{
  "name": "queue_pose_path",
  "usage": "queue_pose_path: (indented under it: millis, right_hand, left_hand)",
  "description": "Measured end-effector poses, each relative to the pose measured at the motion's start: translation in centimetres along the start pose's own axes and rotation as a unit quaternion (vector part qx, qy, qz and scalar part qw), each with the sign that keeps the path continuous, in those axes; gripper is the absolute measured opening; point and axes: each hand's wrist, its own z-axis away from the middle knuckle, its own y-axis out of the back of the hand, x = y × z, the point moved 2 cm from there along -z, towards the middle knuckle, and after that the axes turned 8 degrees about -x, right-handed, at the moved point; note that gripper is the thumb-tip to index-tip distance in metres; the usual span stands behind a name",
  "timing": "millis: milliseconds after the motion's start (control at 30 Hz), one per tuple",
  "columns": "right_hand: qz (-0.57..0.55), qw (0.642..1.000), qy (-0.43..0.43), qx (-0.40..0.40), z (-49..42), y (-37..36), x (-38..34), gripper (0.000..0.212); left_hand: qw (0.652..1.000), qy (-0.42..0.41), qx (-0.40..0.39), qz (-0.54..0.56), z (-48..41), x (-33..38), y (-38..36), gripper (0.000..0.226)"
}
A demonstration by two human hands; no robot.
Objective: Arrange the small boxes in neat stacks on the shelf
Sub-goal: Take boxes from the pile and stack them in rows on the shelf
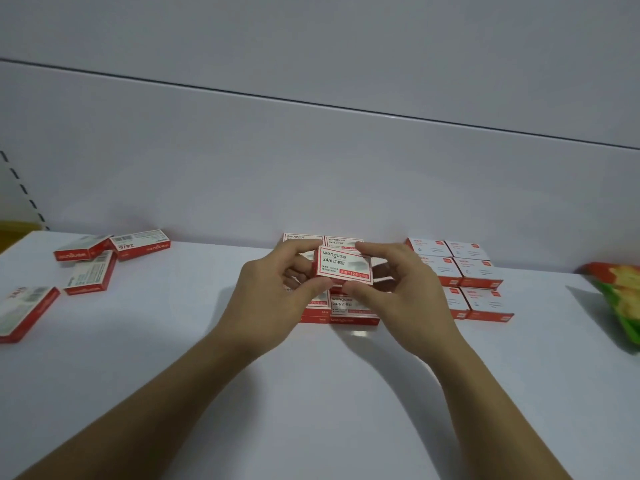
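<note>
A small red-and-white staple box (344, 265) is held between both hands just above a block of matching stacked boxes (349, 311) at the middle of the white shelf (311, 393). My left hand (273, 285) grips its left end with thumb and fingers. On its right end, my right hand (398, 282) pinches it. Much of the stack under the hands is hidden. Several loose boxes (90, 273) lie scattered at the far left, some upside down.
A second neat block of white-topped boxes (474, 278) stands right of the middle stack, against the back panel (311, 168). A green and orange packet (623, 299) lies at the right edge. One box (24, 313) lies at the shelf's left border.
</note>
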Motion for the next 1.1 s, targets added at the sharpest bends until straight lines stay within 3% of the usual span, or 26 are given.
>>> queue_pose_path:
  millis: [133, 233, 367, 467, 867, 1100]
  right_hand:
    - [0.129, 0.991, 0.041, -0.019, 0.0, 0.3, 0.1, 0.049]
    - [0.222, 0.973, 0.026, -0.053, 0.0, 1.0, 0.3, 0.05]
    - [0.251, 0.965, -0.007, -0.08, 0.2, 1.9, 0.9, 0.049]
    - [0.256, 0.962, -0.012, -0.091, 0.1, 1.8, 1.4, 0.044]
    - [0.25, 0.963, -0.033, -0.099, -0.5, 1.0, 2.6, 0.036]
    - [0.319, 0.939, -0.034, -0.122, -0.4, 0.5, 2.0, 0.034]
  left_hand:
    - [0.997, -0.023, -0.03, -0.07, 0.1, -0.2, 0.3, 0.046]
    - [0.976, -0.022, -0.067, -0.208, 0.1, -0.3, 0.6, 0.043]
    - [0.942, -0.028, -0.069, -0.328, 0.2, 0.1, 1.5, 0.022]
    - [0.916, -0.015, -0.114, -0.384, 0.2, 0.0, 1.7, 0.023]
    - [0.894, 0.011, -0.18, -0.411, 0.0, -0.8, 1.3, 0.027]
    - [0.891, 0.002, -0.198, -0.408, 0.3, -0.4, 1.6, 0.028]
